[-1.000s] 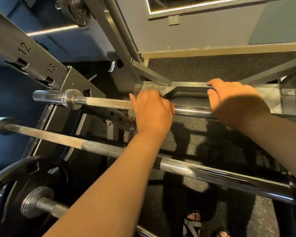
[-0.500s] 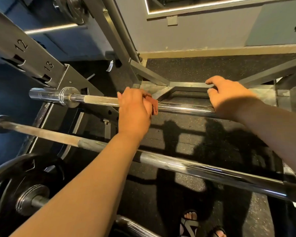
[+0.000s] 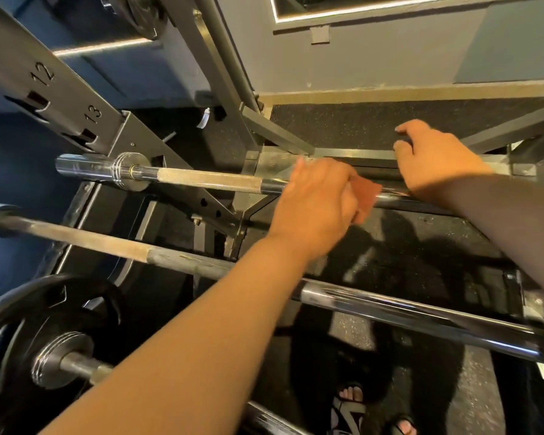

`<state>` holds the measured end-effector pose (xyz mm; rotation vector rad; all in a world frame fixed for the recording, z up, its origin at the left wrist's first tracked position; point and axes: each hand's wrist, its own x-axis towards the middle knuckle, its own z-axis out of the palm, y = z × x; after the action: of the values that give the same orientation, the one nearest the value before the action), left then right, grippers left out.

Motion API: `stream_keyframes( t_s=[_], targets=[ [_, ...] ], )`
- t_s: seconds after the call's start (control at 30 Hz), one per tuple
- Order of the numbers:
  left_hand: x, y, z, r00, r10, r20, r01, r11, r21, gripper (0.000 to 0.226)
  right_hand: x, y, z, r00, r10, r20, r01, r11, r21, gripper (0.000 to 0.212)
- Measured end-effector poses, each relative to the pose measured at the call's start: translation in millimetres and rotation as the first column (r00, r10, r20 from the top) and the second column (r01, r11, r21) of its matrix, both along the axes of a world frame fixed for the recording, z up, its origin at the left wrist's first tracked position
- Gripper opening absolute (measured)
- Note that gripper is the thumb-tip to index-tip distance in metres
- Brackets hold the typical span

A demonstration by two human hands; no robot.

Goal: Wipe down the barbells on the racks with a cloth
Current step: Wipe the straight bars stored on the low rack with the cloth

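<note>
Centre frame, my left hand (image 3: pixel 318 199) clamps a red cloth (image 3: pixel 368 192) round the top barbell (image 3: pixel 208 180) while my right hand (image 3: pixel 437 164) rests on it, grip unclear; the bar may roll on its rack (image 3: pixel 113 130), slipping the cloth free.

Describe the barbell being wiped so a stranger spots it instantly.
Start at the rack upright numbered 12 and 13. The barbell at its foot, farthest from the camera, is it. Only it has a reddish cloth, gripped by the left hand.
</note>
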<state>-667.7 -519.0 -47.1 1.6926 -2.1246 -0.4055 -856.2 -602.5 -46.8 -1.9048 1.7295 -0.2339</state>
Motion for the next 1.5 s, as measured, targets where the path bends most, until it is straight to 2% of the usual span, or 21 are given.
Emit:
stream_keyframes(
  t_s=[0.07,0.17,0.27,0.33,0.4,0.47,0.53,0.57,0.63,0.73,0.8,0.87,1.03,1.07,1.1,1.13,1.27,1.37,1.5],
  targets=[
    [28,-5,5,0.988,0.154,-0.019,-0.153,0.988,0.027,0.024,0,0,2,1.0,0.002,-0.001,-0.002,0.999,-0.043,0.044],
    [57,-9,0,0.904,0.421,-0.075,-0.423,0.906,0.001,0.025,0,3,3,1.0,0.015,-0.01,-0.016,0.993,-0.117,0.042],
    [44,-13,-4,0.835,0.548,0.042,-0.548,0.836,-0.015,0.022,2,5,2,0.999,0.032,-0.014,-0.034,0.984,-0.174,0.041],
    [16,-12,-1,0.867,0.494,0.069,-0.495,0.869,-0.007,0.036,3,6,3,0.999,0.037,-0.019,-0.04,0.978,-0.203,0.041],
    [-18,-3,-1,0.936,0.348,0.044,-0.348,0.937,-0.013,0.046,4,8,5,0.999,0.034,-0.025,-0.038,0.975,-0.218,0.04],
    [-45,6,-4,0.988,0.155,-0.01,-0.155,0.987,-0.032,0.04,4,8,4,0.999,0.031,-0.026,-0.037,0.972,-0.232,0.039],
    [-46,6,-3,0.999,-0.036,-0.006,0.036,0.999,-0.035,0.032,4,8,3,0.999,0.029,-0.027,-0.035,0.97,-0.24,0.039],
    [-38,4,-4,0.997,-0.08,0.01,0.08,0.996,-0.04,0.028,4,9,3,0.999,0.037,-0.022,-0.041,0.968,-0.247,0.039],
    [-11,2,-6,1.0,-0.028,0.013,0.029,0.999,-0.043,0.029,3,10,4,0.999,0.048,-0.021,-0.052,0.965,-0.256,0.039],
    [33,4,-5,0.977,0.209,-0.049,-0.209,0.978,-0.011,0.036,1,14,8,0.998,0.065,-0.011,-0.066,0.968,-0.244,0.039],
    [45,4,-3,0.953,0.299,-0.039,-0.3,0.954,-0.003,0.03,-3,16,10,0.998,0.06,0.021,-0.054,0.975,-0.217,0.039],
    [44,3,-5,0.935,0.354,-0.014,-0.355,0.935,-0.023,0.027,-14,21,9,0.994,0.057,0.095,-0.041,0.986,-0.164,0.04],
    [26,-9,-6,0.872,0.49,0.019,-0.489,0.872,-0.033,0.011,-49,47,7,0.998,-0.051,-0.045,0.039,0.973,-0.227,0.037],
    [22,-11,-3,0.861,0.507,0.045,-0.506,0.862,-0.022,0.011,-47,45,7,0.995,-0.082,0.06,0.09,0.987,-0.131,0.037],
    [18,-13,-1,0.852,0.519,0.071,-0.519,0.855,-0.021,0.012,-44,40,10,0.987,-0.089,0.132,0.108,0.984,-0.145,0.038],
    [13,-14,1,0.848,0.523,0.085,-0.523,0.852,-0.031,0.013,-44,34,7,0.993,-0.074,0.091,0.092,0.971,-0.219,0.04],
    [-36,0,-1,0.898,0.434,0.07,-0.432,0.901,-0.044,0.023,-48,31,2,0.999,0.008,0.051,0.002,0.981,-0.192,0.043],
    [-103,5,-9,0.964,0.196,0.183,-0.182,0.979,-0.087,0.025,-45,28,7,0.999,-0.024,0.033,0.027,0.994,-0.102,0.041],
    [-121,2,-8,0.995,-0.038,0.093,0.047,0.993,-0.106,0.012,-46,31,13,0.994,-0.069,0.079,0.076,0.992,-0.096,0.039]
  ],
)
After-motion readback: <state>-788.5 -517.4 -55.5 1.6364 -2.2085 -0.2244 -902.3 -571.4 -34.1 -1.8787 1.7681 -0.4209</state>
